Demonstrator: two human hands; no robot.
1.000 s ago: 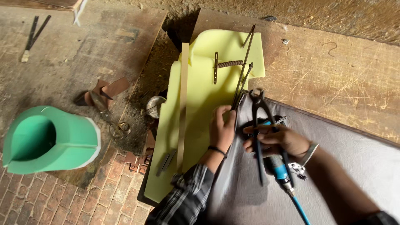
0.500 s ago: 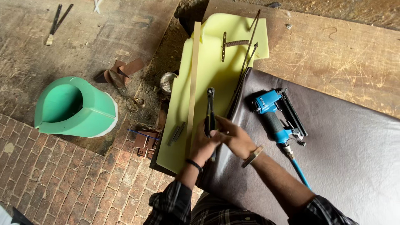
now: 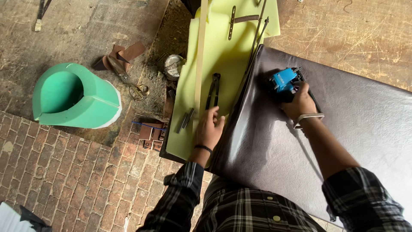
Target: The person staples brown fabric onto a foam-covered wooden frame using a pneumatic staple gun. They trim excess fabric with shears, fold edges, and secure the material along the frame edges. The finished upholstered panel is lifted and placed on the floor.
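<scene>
My left hand (image 3: 209, 128) rests flat on a pale yellow foam sheet (image 3: 223, 51), fingers apart, holding nothing. Its fingertips lie just below black pincers (image 3: 213, 90) lying on the foam. My right hand (image 3: 300, 103) is closed around a blue staple gun (image 3: 283, 80) that sits on a dark brown leather-covered panel (image 3: 352, 129). The gun's nose points toward the panel's left edge, where the leather meets the foam. A metal band circles my right wrist.
A long wooden strip (image 3: 199, 51) lies on the foam beside small metal pieces (image 3: 184, 120). A green foam cylinder (image 3: 77, 96), scissors (image 3: 128, 79) and a round metal tin (image 3: 174, 66) sit on the floor to the left. Brick paving (image 3: 86, 180) lies below.
The pincers left my hands and now lie on the foam. My right hand moved right and took hold of the blue staple gun. My left hand stayed by the pincers.
</scene>
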